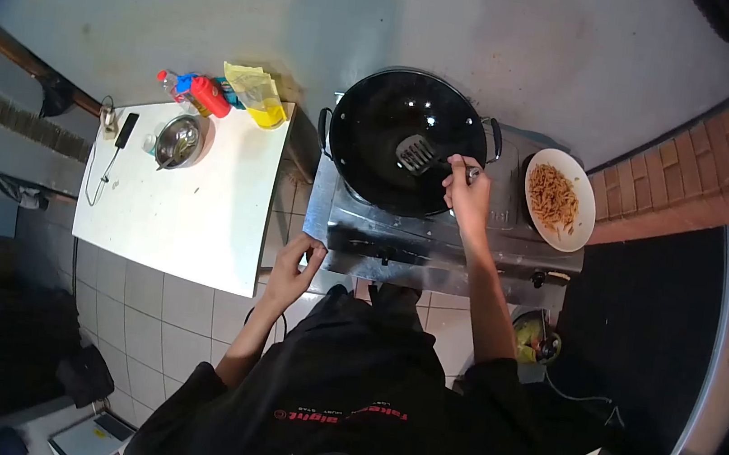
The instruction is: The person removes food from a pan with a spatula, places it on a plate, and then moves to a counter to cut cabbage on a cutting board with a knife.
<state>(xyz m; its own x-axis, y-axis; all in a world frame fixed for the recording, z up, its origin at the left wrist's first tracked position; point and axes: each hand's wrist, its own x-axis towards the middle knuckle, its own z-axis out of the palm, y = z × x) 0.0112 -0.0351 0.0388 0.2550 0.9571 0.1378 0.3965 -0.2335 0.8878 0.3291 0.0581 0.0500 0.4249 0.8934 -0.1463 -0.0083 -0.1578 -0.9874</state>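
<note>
A slotted spatula (414,154) with a dark head rests inside the black wok (370,178), and my right hand (467,190) is closed around its handle over the wok's right side. The wok has two loop handles and a shiny dark inside; it sits on a metal gas stove (435,245). By the stove's front left corner, my left hand (294,269) is loosely curled, thumb and fingers bent toward each other, with nothing visible in it. Right of the wok stands a white oval plate (586,220) bearing brown cooked strips of food (554,199).
On the left, a white table (201,226) carries a metal bowl (178,141), a red-capped bottle (167,80), a red bottle (209,97) and a yellow pouch (257,98). A brick ledge (662,173) borders the right. Below the stove's right side is a pot-like container (537,338).
</note>
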